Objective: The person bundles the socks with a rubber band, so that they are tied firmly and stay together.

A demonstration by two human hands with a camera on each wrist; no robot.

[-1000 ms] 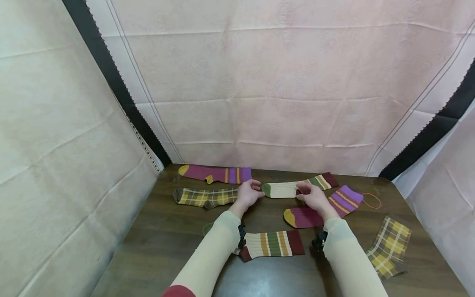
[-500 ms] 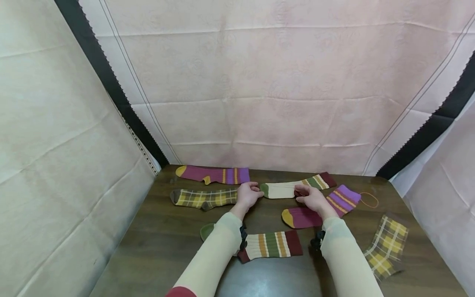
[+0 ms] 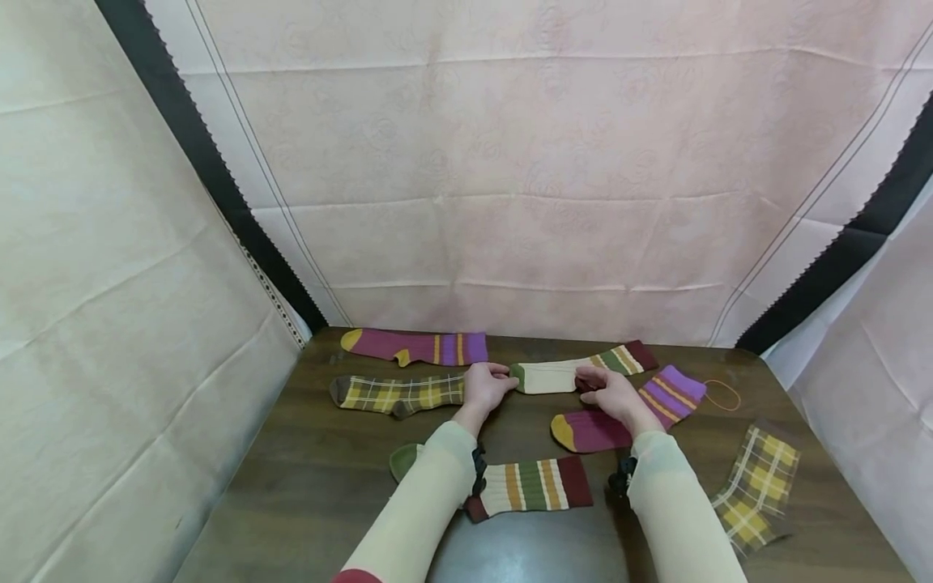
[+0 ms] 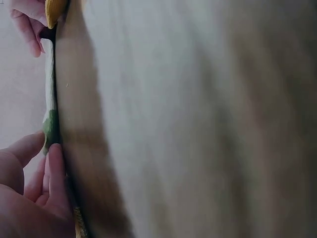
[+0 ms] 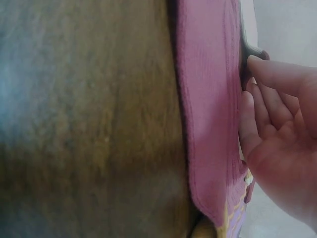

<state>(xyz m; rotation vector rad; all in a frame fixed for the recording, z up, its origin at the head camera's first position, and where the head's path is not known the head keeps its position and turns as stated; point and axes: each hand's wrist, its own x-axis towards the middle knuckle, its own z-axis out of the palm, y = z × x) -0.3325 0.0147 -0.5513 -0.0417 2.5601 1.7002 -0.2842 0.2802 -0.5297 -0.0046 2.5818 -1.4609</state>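
Observation:
A cream sock (image 3: pixel 550 377) with green toe and striped cuff lies flat near the back of the table, between both hands. My left hand (image 3: pixel 487 386) pinches its green toe (image 4: pixel 50 130) between thumb and fingers. At the maroon heel, my right hand (image 3: pixel 611 392) holds the sock's near edge, thumb and fingers bent around it in the right wrist view. Beneath the right hand and wrist lies a purple sock (image 3: pixel 594 430) with a yellow toe and striped cuff. A yellow plaid sock (image 3: pixel 408 394) lies just left of my left hand.
Another purple sock (image 3: pixel 379 343) lies along the back left edge. Nearer me, a second cream striped sock (image 3: pixel 535 486) is partly covered by the left forearm. At the right are a folded-looking plaid sock (image 3: pixel 761 490) and a thin orange loop (image 3: pixel 738 397). Fabric walls (image 3: pixel 525 178) surround the wooden table (image 3: pixel 313 486).
The whole view has shifted slightly, so things sit a little further left. Both hands stay at the cream sock with barely any movement; more of the nearer sock's green toe shows beside the left forearm.

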